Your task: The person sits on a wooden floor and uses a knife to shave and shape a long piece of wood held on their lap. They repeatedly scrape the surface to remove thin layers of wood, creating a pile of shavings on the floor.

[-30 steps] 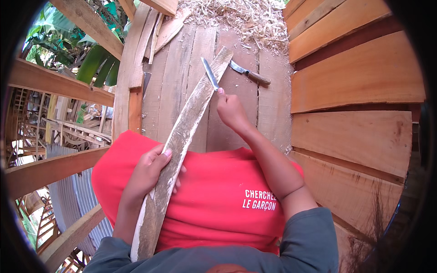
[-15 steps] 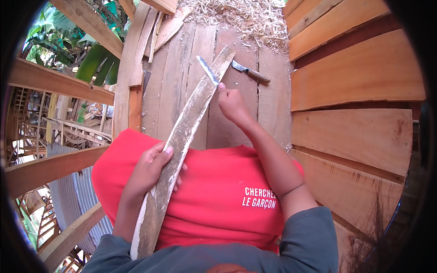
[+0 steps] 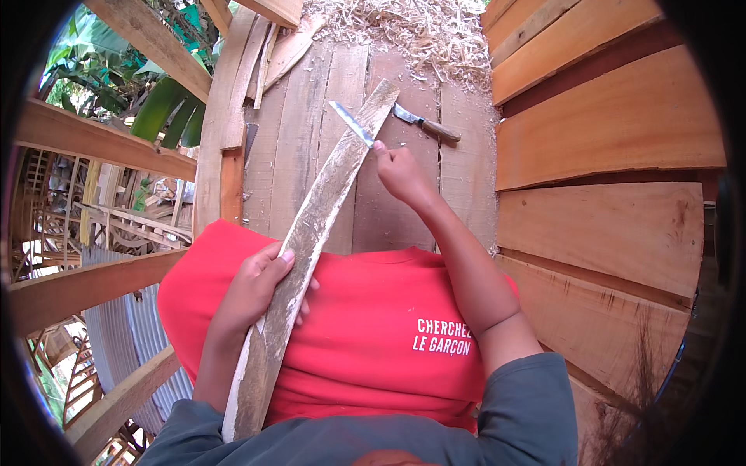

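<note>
Wooden strip (image 3: 317, 210), long: diagonal, upper centre to lower left; left hand (image 3: 260, 283), grip closed round it. Knife (image 3: 350, 122): upper centre; right hand (image 3: 402, 172), grip closed on it, blade across strip, contact unclear. Second knife (image 3: 437, 130): beside strip's tip.

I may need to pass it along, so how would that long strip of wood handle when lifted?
The strip of wood is probably stiff, since it runs nearly straight past the left hand. Its rough-looking face likely makes it less slippery. Being flat and long, it seems unlikely to roll.
</note>
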{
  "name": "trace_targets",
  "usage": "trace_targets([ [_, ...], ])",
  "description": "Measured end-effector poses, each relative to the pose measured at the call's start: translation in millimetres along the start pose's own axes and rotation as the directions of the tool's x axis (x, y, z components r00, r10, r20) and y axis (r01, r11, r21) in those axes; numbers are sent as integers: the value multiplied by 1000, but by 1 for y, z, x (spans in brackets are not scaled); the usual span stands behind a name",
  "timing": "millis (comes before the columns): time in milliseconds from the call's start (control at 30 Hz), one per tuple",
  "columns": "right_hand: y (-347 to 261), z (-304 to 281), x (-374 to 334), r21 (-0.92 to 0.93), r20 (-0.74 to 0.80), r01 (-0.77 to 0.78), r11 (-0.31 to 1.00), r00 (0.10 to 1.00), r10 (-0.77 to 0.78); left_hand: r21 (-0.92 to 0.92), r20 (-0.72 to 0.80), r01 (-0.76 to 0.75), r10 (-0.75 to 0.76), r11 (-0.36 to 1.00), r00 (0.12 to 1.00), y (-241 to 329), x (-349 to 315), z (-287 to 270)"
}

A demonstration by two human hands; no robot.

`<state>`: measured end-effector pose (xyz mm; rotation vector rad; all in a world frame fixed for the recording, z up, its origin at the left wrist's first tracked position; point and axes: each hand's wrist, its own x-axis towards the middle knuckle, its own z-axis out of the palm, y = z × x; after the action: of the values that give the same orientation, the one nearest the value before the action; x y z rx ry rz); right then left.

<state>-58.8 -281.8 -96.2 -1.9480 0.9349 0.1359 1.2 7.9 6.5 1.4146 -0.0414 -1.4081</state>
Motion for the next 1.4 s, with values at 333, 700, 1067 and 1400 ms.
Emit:
trace_targets([
  [333,17,-19,6,-311,-224,100,945,959,-176,28,32,-3,3,1000,999,3,1,-2],
  [700,-3,12,-43,-391,69,418,820,901,-427,-16,42,-29,29,999,999,0,3,-8],
  [1067,-1,51,-47,-548,-303,360,755,756,-580,41,-26,-41,42,998,999,4,4,-10],
  [1400,-13,54,-56,-519,-267,520,679,656,-706,14,-19,-25,26,1000,999,2,5,-9],
])
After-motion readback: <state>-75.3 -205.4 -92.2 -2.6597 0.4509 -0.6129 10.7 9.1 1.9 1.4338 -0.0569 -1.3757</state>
